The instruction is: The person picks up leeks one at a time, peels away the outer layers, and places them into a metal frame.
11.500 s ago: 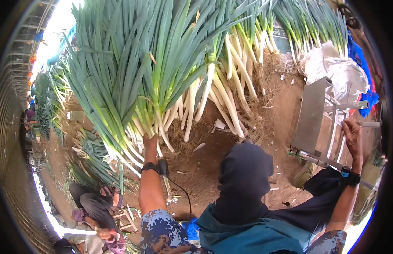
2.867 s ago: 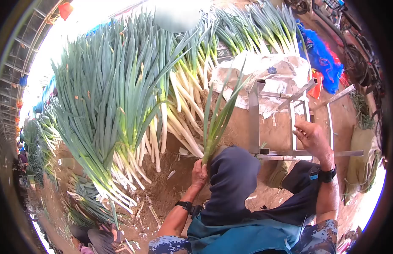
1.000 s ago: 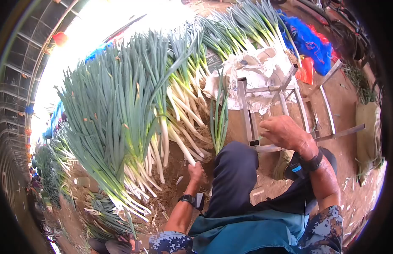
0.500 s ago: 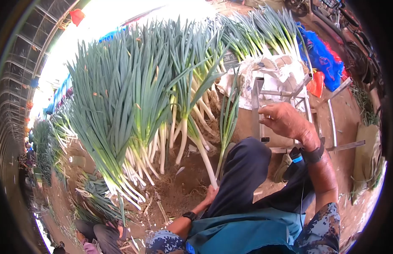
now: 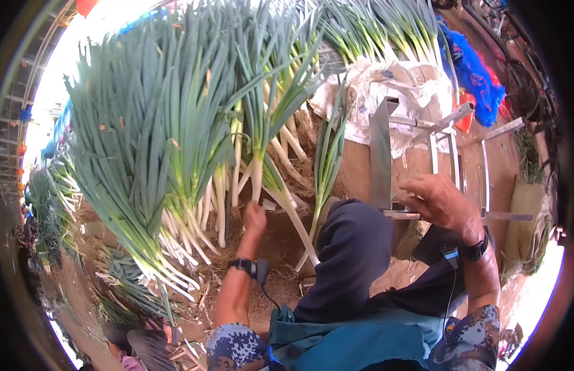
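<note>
My left hand [image 5: 255,217] is closed around the lower white end of a leek [image 5: 256,176] at the near side of a large upright heap of leeks [image 5: 132,136]. Another leek [image 5: 297,230] slants down to my bent knee, and a thin leafy one [image 5: 327,161] leans just right of it. Out to the right, my right hand [image 5: 444,204] hovers by a metal frame [image 5: 381,154]. Its fingers are loosely bent, with thumb and fingers apart, and I see nothing in them.
White sacking [image 5: 416,93] lies behind the metal frame. Blue netting [image 5: 475,74] is at the back right, and a rolled tan sack [image 5: 527,216] stands at the right. Cut leeks [image 5: 135,284] lie on the dirt floor, near another person's legs [image 5: 144,343].
My left hand has moved from the slanting leek by my knee up and left to the standing leek's white end. The right hand has dropped slightly to the right, and the view has shifted.
</note>
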